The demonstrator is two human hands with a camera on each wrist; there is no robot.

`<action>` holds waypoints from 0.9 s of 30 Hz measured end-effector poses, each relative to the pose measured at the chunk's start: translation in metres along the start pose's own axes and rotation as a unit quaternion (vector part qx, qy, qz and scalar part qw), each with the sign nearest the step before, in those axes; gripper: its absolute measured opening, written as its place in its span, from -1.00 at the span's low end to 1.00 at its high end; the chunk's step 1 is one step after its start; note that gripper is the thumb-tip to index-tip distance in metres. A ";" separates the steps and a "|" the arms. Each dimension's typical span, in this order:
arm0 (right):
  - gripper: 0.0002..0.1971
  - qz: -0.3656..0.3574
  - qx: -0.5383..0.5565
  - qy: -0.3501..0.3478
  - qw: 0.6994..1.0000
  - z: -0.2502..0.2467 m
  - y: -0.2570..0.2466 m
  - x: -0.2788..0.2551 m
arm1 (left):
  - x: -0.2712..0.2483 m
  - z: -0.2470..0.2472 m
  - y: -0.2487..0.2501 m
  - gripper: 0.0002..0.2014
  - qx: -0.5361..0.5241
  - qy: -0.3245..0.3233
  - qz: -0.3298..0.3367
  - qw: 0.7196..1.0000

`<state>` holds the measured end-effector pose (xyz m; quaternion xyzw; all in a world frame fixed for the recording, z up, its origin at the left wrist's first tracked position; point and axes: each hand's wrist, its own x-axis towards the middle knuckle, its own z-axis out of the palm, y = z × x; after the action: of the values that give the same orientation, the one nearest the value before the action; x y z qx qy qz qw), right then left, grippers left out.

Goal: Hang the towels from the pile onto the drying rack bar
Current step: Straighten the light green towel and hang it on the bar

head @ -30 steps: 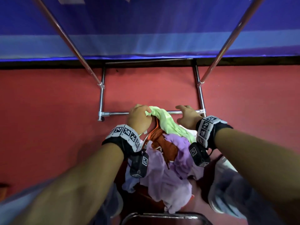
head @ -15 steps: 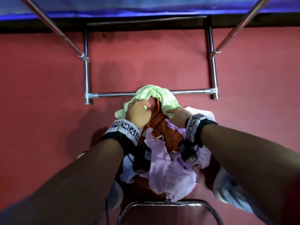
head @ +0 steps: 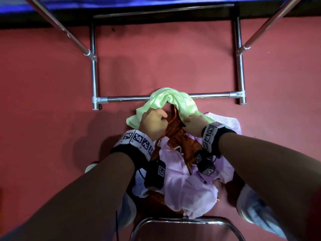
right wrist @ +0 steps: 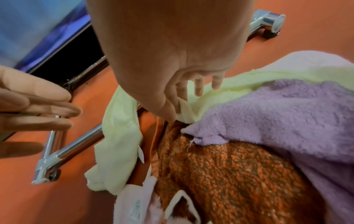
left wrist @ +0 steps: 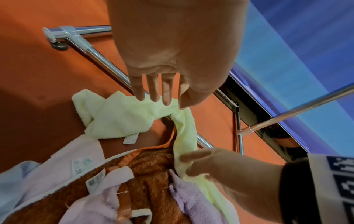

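Observation:
A light green towel (head: 171,97) lies bunched over the low chrome rack bar (head: 128,98), both ends hanging toward me. My right hand (right wrist: 178,110) pinches its right end between thumb and forefinger, just above the pile. My left hand (left wrist: 159,97) hovers at the towel's left end with straight fingers and grips nothing; in the right wrist view the left hand (right wrist: 38,106) is apart from the cloth. Below the hands, the pile holds an orange-brown towel (head: 180,138) and lilac towels (head: 184,185).
The pile rests on a chair with a chrome frame (head: 182,221). Two upper rack rails (head: 57,26) (head: 271,21) slant overhead, with uprights (head: 94,79) (head: 240,75) at both sides. A pale towel (head: 225,120) lies right of the pile. My shoe (head: 257,211) stands on the red floor.
Both hands carried the green towel to the bar, then drew back toward the pile. The towel now hangs over the bar. My left fingers have let go of it.

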<state>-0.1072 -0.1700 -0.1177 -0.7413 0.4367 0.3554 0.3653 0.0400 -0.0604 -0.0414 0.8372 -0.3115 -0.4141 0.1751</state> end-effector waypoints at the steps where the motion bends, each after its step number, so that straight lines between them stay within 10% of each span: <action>1: -0.56 -0.004 0.019 0.011 1.000 -0.005 0.000 -0.003 | -0.001 -0.001 0.003 -0.73 0.008 -0.007 0.003 1.000; 9: -0.90 -0.020 0.336 0.089 0.938 -0.071 -0.017 -0.061 | -0.031 -0.028 0.050 -0.72 0.003 -0.012 0.004 1.000; 27: -0.86 -0.227 0.584 0.009 0.779 -0.196 -0.090 -0.343 | -0.197 -0.138 0.180 -0.80 -0.105 0.067 0.135 0.983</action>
<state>-0.1104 -0.1727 0.2872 -0.4668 0.3829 -0.0683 0.7943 -0.0084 -0.0581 0.2552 0.7902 -0.3641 -0.3600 0.3368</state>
